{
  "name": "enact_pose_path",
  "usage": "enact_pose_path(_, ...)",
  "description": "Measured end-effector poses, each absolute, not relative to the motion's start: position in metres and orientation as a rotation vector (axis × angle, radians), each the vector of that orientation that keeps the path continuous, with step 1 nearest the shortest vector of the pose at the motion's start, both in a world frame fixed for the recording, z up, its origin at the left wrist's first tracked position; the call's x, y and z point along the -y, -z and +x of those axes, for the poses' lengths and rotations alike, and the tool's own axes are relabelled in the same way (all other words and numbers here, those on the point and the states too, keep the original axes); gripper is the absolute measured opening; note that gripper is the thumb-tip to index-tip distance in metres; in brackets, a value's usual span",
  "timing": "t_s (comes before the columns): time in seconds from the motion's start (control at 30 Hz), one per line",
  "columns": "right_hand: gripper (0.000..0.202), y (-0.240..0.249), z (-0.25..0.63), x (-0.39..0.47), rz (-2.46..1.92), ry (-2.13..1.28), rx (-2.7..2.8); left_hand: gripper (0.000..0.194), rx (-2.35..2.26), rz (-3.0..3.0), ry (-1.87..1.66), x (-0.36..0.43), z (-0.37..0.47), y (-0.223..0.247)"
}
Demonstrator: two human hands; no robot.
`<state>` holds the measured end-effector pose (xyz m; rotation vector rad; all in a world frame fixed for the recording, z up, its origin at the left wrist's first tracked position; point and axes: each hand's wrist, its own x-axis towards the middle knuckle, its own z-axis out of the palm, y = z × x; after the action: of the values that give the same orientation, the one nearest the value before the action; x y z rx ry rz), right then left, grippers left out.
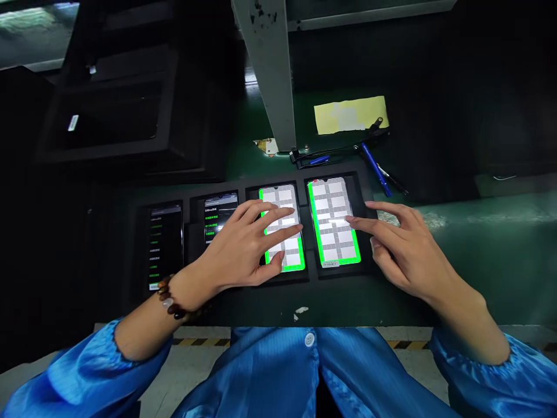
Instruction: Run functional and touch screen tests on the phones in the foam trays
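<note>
Left hand: your left hand is reaching over the third phone from the left, fingers and thumb spreading apart, pinching nothing; whether the fingertips are touching the glass, you cannot tell from this view.
Right hand: your right hand is hovering at the right edge of the rightmost phone, index fingertip pointing onto its screen, thumb and fingers standing apart, pinching nothing; contact is hard to tell.
Bright phones: two, lying side by side, screens showing white blocks, grey bars and green along parts of the border.
Dark phones: two, the leftmost phone and the second phone from the left, showing lines of text, some green; your left forearm and hand are partly covering the second.
Black holders: the rightmost phone is lying in a black holder on the green table.
Beyond the phones: a yellow paper, a black cable and a blue pen are lying near a metal post.
Wrist: your left one is wearing a beaded bracelet.
</note>
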<state>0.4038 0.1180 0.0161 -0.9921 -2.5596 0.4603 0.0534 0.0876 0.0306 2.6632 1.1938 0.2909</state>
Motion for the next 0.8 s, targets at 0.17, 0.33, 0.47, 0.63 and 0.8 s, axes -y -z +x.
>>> enact_pose_path(0.17,0.045,-0.018,0.399,-0.13,-1.015,-0.468,2.584,0.05,-1.21,2.663,-0.281,-0.106,0.046,-0.028)
enact_pose_path(0.33,0.043,-0.019,0.394,-0.145,-1.051,-0.416,2.593,0.05,-1.237,2.654,-0.255,-0.123,0.041,-0.028)
enact_pose_path(0.47,0.042,-0.019,0.387,-0.159,-1.094,-0.406,2.586,0.05,-1.252,2.67,-0.245,-0.134,0.04,-0.029)
enact_pose_path(0.63,0.041,-0.015,0.377,-0.171,-1.138,-0.411,2.543,0.048,-1.296,2.664,-0.244,-0.144,0.04,-0.03)
enact_pose_path(0.8,0.041,-0.012,0.372,-0.176,-1.129,-0.378,2.521,0.051,-1.381,2.627,-0.172,-0.152,0.041,-0.029)
